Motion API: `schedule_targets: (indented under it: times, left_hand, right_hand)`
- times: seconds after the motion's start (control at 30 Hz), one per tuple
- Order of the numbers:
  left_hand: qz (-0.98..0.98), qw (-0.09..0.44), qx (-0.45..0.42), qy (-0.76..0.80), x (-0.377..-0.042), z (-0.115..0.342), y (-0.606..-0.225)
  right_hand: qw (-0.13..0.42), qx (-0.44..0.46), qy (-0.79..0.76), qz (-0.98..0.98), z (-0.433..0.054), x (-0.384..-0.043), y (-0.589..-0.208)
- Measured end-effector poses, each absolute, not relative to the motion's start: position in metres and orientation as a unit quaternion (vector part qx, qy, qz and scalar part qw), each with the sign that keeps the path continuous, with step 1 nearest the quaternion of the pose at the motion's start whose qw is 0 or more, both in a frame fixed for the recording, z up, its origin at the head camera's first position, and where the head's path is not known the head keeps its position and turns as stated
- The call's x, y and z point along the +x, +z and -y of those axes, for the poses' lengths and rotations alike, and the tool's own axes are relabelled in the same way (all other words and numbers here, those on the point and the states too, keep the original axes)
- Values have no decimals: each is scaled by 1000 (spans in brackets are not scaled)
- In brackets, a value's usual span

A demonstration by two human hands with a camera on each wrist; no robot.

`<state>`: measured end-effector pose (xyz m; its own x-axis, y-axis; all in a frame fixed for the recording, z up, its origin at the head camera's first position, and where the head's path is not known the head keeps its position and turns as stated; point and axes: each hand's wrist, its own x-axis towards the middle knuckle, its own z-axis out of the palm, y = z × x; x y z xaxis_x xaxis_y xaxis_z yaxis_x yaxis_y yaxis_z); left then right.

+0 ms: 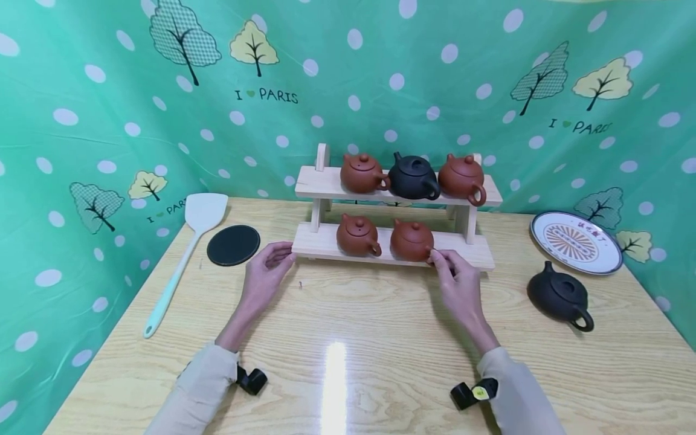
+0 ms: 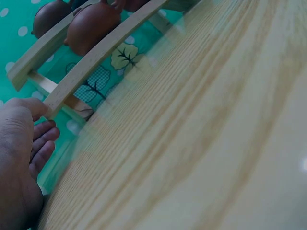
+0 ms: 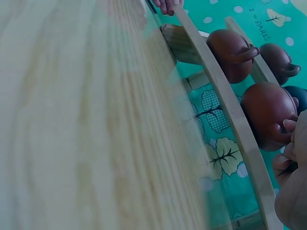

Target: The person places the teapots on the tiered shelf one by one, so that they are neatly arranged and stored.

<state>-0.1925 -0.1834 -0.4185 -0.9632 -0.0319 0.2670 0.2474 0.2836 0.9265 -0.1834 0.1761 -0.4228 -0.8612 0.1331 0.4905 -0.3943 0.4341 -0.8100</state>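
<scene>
A two-tier wooden shelf [image 1: 364,256] stands at the back of the table. On its lower tier sit two brown clay teapots. My right hand [image 1: 459,284] pinches the handle of the right-hand brown teapot [image 1: 411,240], which is upright on the board; the right wrist view shows the fingertips at that handle. The other brown teapot [image 1: 356,235] is to its left. My left hand [image 1: 266,272] holds the left end of the lower board between thumb and fingers. Above, the top tier carries a brown teapot [image 1: 361,173], a black teapot [image 1: 413,178] and another brown teapot [image 1: 461,177].
A second black teapot [image 1: 557,295] stands on the table at the right, in front of a patterned white plate [image 1: 538,232]. At the left lie a black round mat [image 1: 233,245] and a white spatula with a pale green handle [image 1: 176,275]. A green polka-dot curtain [image 1: 380,72] hangs behind.
</scene>
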Motion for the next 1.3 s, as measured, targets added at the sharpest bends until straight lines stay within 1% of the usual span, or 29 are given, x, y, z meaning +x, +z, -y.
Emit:
schedule_targets:
  times: [0.47, 0.7, 0.83, 1.07, 1.17, 1.3]
  left_hand:
    - [790, 114, -69, -598, -194, 184, -420]
    - [790, 119, -71, -598, -194, 184, -419]
    - [790, 119, -69, -597, -193, 183, -419]
    - [788, 121, -72, -599, -194, 184, -421]
    - [786, 121, -72, -601, -194, 184, -422]
    - [784, 121, -71, -604, -195, 184, -423]
  right_hand:
    - [227, 47, 545, 806, -172, -185, -421]
    - [217, 45, 546, 808, -160, -168, -392]
    - [213, 42, 548, 808, -161, -170, -397]
    - [207, 38, 544, 812, -173, -183, -421]
    - [201, 39, 550, 810, -173, -183, -420]
    - [193, 38, 555, 808, -169, -177, -410]
